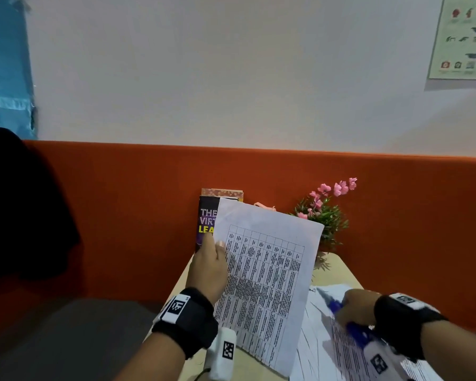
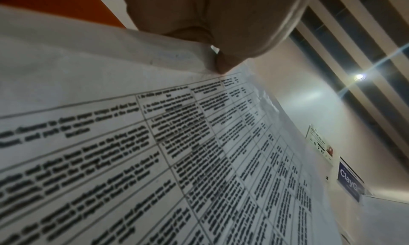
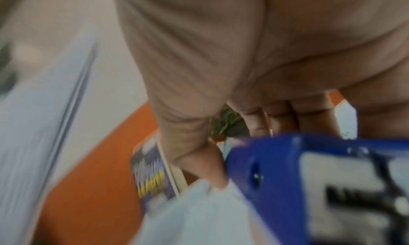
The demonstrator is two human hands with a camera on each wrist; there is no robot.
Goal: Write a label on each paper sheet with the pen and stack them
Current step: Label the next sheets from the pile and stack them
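A printed sheet [image 1: 270, 270] with a table of text stands lifted off the table, tilted up toward me. My left hand [image 1: 216, 244] pinches its left edge, thumb on the front. In the left wrist view the sheet [image 2: 155, 143] fills the frame, with one fingertip [image 2: 223, 65] on its edge. My right hand [image 1: 351, 306] grips a blue pen [image 1: 334, 305] over several loose sheets [image 1: 322, 350] lying on the table at the right. The right wrist view is blurred; it shows the pen [image 3: 265, 161] under my curled fingers [image 3: 254, 119].
The light wooden table [image 1: 338, 266] ends at an orange partition [image 1: 121, 202]. Books [image 1: 206, 224] lean against the partition behind the lifted sheet. A pot of pink flowers [image 1: 324, 210] stands at the table's back right. A dark shape [image 1: 17, 204] fills the left.
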